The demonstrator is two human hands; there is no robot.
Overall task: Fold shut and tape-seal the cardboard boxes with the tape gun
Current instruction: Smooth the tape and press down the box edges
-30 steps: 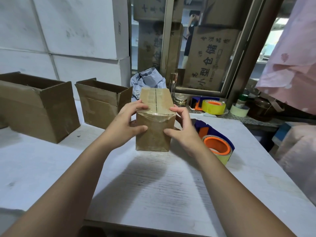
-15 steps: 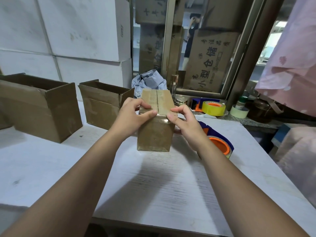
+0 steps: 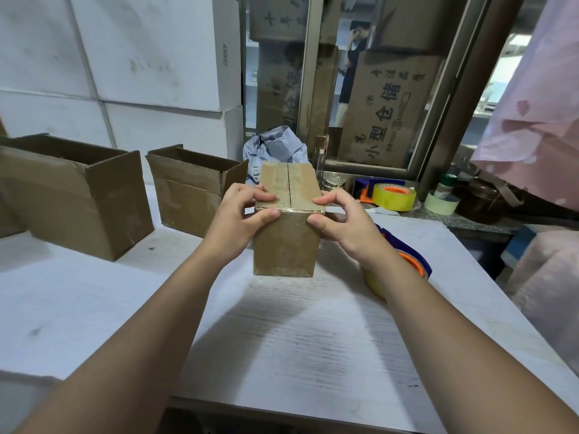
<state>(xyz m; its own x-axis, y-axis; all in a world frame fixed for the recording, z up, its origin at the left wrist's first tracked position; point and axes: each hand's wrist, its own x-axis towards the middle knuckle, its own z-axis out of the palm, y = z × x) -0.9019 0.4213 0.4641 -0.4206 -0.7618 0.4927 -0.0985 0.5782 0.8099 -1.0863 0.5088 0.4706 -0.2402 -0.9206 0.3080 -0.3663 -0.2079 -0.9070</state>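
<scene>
Middle of the bench [image 3: 282,339], toward its far edge: small closed box [image 3: 286,242] upright, top flaps meeting at a centre seam under glossy tape. Left hand [image 3: 238,219] and right hand [image 3: 341,220] clamped on its near top edge, one per side; fingers curled over the top, thumbs on the front face. Tape gun [image 3: 413,261] lies just right of the box, partly hidden by the right forearm. Large open box [image 3: 72,195] and smaller open box [image 3: 191,189] sit toward the far left corner.
</scene>
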